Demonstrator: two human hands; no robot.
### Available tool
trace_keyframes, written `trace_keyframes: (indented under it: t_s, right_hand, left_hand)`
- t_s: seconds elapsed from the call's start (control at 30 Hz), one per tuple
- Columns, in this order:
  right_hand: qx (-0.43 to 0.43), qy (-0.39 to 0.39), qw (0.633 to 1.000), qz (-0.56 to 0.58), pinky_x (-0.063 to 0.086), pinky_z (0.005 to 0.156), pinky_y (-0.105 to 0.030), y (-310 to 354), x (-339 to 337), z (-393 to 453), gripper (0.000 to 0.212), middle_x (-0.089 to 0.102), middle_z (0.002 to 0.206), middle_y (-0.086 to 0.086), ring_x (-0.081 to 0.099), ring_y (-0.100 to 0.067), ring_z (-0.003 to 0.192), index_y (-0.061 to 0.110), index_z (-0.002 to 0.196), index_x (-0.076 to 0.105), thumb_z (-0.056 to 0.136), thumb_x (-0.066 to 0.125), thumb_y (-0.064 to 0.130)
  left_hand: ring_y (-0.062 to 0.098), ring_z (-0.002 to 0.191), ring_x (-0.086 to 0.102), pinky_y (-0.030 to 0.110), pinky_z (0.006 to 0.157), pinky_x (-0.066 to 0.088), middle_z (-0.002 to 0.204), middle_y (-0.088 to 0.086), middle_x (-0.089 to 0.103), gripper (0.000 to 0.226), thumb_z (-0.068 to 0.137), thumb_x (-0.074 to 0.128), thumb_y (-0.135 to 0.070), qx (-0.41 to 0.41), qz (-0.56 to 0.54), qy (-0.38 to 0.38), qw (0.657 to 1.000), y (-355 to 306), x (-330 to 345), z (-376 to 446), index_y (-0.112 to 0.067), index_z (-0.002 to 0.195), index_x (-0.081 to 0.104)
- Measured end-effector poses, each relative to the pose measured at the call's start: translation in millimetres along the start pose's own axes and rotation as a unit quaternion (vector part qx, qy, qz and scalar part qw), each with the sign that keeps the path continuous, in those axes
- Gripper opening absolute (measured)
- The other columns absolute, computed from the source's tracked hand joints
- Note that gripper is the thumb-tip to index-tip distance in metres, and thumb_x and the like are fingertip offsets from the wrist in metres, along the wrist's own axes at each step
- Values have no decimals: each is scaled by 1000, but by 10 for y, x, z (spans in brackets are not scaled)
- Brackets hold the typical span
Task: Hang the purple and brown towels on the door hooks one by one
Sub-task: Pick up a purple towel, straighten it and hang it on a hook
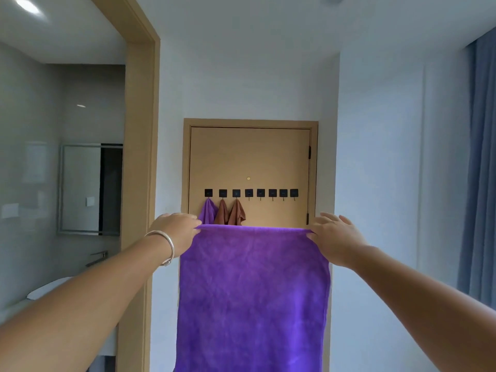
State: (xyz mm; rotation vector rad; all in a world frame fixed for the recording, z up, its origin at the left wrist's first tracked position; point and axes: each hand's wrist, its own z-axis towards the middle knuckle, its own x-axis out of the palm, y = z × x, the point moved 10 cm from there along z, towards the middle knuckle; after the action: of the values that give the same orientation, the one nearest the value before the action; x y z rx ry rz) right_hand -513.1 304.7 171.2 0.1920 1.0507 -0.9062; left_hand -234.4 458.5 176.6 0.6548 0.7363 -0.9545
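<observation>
Blue curtain [480, 167] hangs at right. Bathroom at left contains a framed mirror [80, 187], a faucet [98, 257] and a white basin [47, 288].

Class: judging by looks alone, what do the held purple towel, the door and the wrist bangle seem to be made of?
Purple towel: soft plush cloth, probably microfibre; matte, mottled nap.
Door: likely wood or laminate; flat tan, matte.
Bangle: apparently silvery metal; it shines.

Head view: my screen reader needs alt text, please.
Two hands, left hand and right hand, hold a purple towel spread by its top corners before a door whose hooks already carry three small towels.
</observation>
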Motion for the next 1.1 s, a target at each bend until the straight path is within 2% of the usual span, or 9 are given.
trace_keyframes:
  t_s: [0.13, 0.2, 0.47, 0.8, 0.9, 1.0, 1.1]
  right_hand:
    - [3, 6, 1000, 1, 29, 112, -38, -28, 421, 407, 35, 51, 133, 11, 33, -15, 134, 34, 128, 54, 102, 31, 41]
    - [6, 10, 1000, 3, 28, 113, -39, -53, 633, 633, 35, 50, 135, 11, 32, -16, 136, 35, 129, 54, 102, 33, 41]
    - [-4, 4, 1000, 5, 24, 114, -38, -365, 1423, 1708, 40, 46, 142, 7, 24, -17, 142, 34, 133, 51, 103, 26, 41]
    - [1, -34, 999, 28, 23, 115, -39, -986, 2114, 3193, 42, 42, 147, 7, 21, -17, 144, 36, 136, 50, 104, 23, 41]
    - [-2, -25, 999, 38, 23, 116, -39, -1047, 2443, 3484, 43, 42, 147, 6, 21, -17, 144, 36, 136, 50, 104, 23, 41]
    - [-8, -7, 999, 34, 24, 115, -39, -1064, 2846, 3796, 42, 44, 146, 7, 24, -17, 143, 36, 135, 50, 103, 24, 41]
    - [-16, -1, 1000, 26, 27, 114, -40, -1040, 3207, 4119, 41, 48, 142, 7, 30, -17, 139, 35, 133, 52, 103, 25, 41]
  left_hand:
    - [9, 75, 52, 24, 68, 38, 81, -14, 54, 23, 102, 38, -33, 24, 9, 7, 1000, 22, 436, 373, -30, 84, 51]
    - [10, 77, 51, 24, 67, 34, 83, -13, 52, 20, 102, 39, -33, 29, 14, 1, 999, 30, 618, 566, -30, 85, 48]
    - [11, 82, 53, 24, 70, 34, 89, -11, 57, 20, 102, 37, -28, 30, 46, 15, 998, 30, 1414, 1521, -28, 88, 51]
    - [10, 76, 56, 22, 60, 37, 84, -11, 59, 25, 102, 37, -37, -13, 16, -3, 1000, 106, 1972, 3054, -29, 87, 55]
    - [8, 77, 54, 21, 64, 38, 88, -12, 57, 19, 102, 39, -34, -5, 36, 7, 999, 104, 2322, 3317, -27, 90, 53]
    - [8, 85, 56, 21, 69, 43, 97, -13, 59, 19, 102, 41, -33, 6, 37, 19, 999, 151, 2748, 3600, -27, 106, 60]
    - [10, 97, 58, 24, 81, 50, 111, -11, 61, 27, 102, 39, -33, 7, 25, 25, 999, 220, 3130, 3899, -27, 118, 60]
